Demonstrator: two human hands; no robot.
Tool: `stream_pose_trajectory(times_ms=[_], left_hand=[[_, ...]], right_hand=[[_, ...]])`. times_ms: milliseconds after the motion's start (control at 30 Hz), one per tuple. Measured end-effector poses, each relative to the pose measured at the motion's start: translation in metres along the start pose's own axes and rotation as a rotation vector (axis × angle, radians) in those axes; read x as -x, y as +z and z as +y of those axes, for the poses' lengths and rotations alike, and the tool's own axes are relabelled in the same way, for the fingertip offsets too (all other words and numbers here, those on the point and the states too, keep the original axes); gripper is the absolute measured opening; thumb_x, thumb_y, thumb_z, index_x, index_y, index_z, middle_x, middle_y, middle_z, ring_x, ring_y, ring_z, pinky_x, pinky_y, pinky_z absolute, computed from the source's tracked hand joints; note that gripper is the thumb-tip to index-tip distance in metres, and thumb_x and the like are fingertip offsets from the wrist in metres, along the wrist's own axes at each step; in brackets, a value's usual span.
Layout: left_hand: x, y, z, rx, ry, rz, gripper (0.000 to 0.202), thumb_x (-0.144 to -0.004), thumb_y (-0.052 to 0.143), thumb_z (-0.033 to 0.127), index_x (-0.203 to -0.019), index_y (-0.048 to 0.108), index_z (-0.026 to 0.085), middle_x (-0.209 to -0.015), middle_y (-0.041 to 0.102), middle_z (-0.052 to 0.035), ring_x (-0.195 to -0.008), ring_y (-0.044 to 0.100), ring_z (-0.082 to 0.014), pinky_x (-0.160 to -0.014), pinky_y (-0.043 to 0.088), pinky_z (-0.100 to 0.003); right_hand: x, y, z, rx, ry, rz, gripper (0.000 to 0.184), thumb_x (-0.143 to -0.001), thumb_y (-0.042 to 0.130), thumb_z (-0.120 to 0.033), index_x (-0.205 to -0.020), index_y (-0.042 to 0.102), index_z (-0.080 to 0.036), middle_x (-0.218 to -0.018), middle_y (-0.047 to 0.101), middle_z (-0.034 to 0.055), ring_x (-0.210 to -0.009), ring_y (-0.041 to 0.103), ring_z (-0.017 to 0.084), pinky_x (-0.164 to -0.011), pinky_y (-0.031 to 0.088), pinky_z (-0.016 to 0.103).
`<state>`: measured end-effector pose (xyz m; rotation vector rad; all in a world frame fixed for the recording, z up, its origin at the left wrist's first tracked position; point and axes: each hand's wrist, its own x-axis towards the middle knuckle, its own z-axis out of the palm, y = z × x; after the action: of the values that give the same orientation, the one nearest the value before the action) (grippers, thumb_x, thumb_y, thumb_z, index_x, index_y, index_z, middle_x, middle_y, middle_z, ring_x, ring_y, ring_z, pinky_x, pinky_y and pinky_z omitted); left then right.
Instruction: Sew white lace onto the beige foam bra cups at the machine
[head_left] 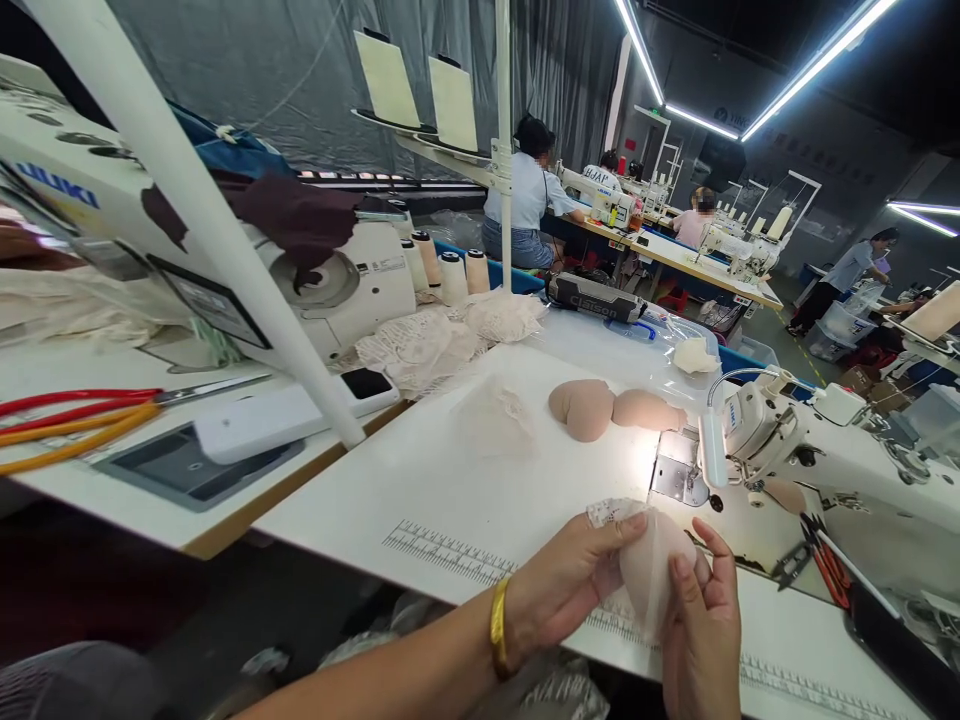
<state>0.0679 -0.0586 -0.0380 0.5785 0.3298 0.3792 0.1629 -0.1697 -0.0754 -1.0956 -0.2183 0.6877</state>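
Note:
Between my two hands, over the front edge of the white table, is a beige bra cup [651, 565] with sheer fabric and a strip of white lace on it. My left hand [577, 575], a yellow bangle at its wrist, pinches the lace edge between thumb and fingers. On the right side of the cup my right hand [701, 610] presses with its thumb, fingers behind it and the index finger raised. Just beyond, the sewing machine [757, 430] shines its lamp on the needle plate [679, 480]. Two more beige cups [589, 408] lie left of it.
A sheer lace piece [495, 420] lies on the table, with piled lace [450, 335] behind it. Thread snips [793, 565] and a black phone-like object [900, 640] are at right. At left are red- and orange-handled scissors [150, 405] and a thread-stand pole [210, 240]. Other people work behind.

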Motion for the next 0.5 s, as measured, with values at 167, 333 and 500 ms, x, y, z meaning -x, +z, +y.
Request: stream_pose_trajectory(times_ms=[167,333,500], left_hand=[[-0.0026,-0.0008,-0.0012,0.026,-0.020,0.009,0.039,-0.076,0.088,0.035,-0.103,0.078,0.009,-0.106,0.074,-0.0153,-0.096,0.066,-0.0239,-0.084,0.053,-0.030],[-0.0056,-0.0003,-0.0038,0.064,-0.059,0.082,0.035,-0.074,0.089,0.031,-0.101,0.078,0.011,-0.102,0.075,-0.0133,-0.088,0.066,-0.0206,-0.078,0.054,-0.029],[-0.0079,0.0014,-0.0053,0.075,-0.049,0.101,0.035,-0.073,0.090,0.030,-0.100,0.078,0.011,-0.098,0.075,-0.0123,-0.083,0.066,-0.0187,-0.076,0.055,-0.028]], right_hand=[[-0.0023,-0.0023,0.0003,0.001,0.004,-0.025,0.083,-0.073,0.088,-0.046,-0.139,0.042,-0.028,-0.120,0.073,0.0082,-0.100,0.074,0.024,-0.085,0.060,0.038],[-0.0050,-0.0049,0.0029,0.004,0.015,-0.049,0.082,-0.074,0.087,-0.046,-0.140,0.041,-0.028,-0.121,0.073,0.0094,-0.101,0.073,0.025,-0.080,0.060,0.036],[-0.0057,-0.0051,0.0024,-0.029,0.036,-0.010,0.083,-0.071,0.089,-0.047,-0.137,0.043,-0.026,-0.120,0.073,0.0103,-0.098,0.074,0.025,-0.079,0.060,0.036]])
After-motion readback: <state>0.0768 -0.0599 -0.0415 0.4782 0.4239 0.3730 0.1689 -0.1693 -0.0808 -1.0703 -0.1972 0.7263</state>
